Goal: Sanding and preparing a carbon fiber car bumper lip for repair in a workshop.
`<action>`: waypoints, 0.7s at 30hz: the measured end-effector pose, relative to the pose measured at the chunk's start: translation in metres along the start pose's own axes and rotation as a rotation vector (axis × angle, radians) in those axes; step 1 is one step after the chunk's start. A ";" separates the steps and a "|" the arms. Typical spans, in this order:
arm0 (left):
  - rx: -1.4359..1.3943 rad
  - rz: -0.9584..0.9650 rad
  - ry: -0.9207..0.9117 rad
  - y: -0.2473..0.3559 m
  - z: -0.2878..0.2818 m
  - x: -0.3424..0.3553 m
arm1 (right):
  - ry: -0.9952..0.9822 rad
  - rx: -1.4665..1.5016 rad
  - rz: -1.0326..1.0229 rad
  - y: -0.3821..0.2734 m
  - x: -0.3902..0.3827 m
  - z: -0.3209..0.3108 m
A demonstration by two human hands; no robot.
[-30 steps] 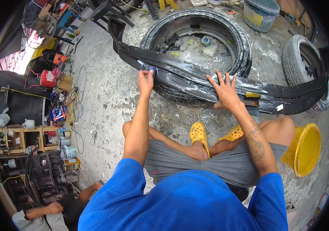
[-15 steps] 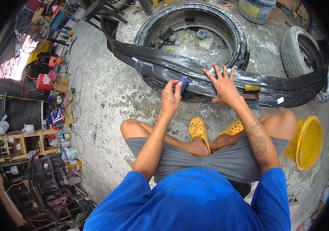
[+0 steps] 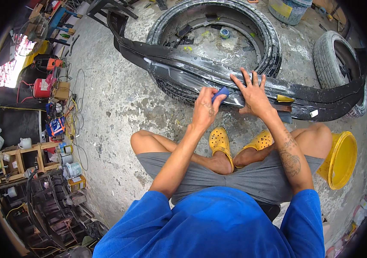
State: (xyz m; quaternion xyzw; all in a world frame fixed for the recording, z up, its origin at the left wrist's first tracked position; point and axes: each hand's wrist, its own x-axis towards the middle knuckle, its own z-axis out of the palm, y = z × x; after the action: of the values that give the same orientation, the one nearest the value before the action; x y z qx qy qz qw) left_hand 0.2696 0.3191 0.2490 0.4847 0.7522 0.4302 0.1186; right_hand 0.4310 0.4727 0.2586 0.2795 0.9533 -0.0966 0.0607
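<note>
A long black car bumper lip (image 3: 316,92) with a carbon-weave look lies across a tyre (image 3: 271,56) on the floor; its middle is wet and shiny. My left hand (image 3: 205,109) pinches a blue sanding pad (image 3: 220,93) at the lip's near edge. Flat on the lip, a little to the right, rests my right hand (image 3: 254,95), fingers spread and holding nothing. Beside it on the lip are a folded yellow piece (image 3: 284,99), a brown strip (image 3: 283,108) and a small white object (image 3: 313,113).
A yellow bucket (image 3: 342,161) stands by my right knee. Another tyre (image 3: 327,64) leans under the lip's right end, and a stained bucket (image 3: 288,10) is at the back. Tools, cables and a wooden crate (image 3: 18,170) line the left side.
My left hand has slid rightward along the lip with the blue sanding pad, closer to my right hand. My right hand keeps its place on the lip; the view has shifted slightly.
</note>
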 end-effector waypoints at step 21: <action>0.414 -0.140 0.264 -0.135 -0.090 0.086 | 0.065 0.013 -0.020 -0.001 -0.002 -0.001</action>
State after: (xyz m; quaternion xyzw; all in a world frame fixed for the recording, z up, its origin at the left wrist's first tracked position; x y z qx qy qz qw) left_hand 0.0881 0.3205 0.2206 0.3852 0.8650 0.3173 -0.0529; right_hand 0.4321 0.4712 0.2603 0.2735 0.9569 -0.0941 0.0268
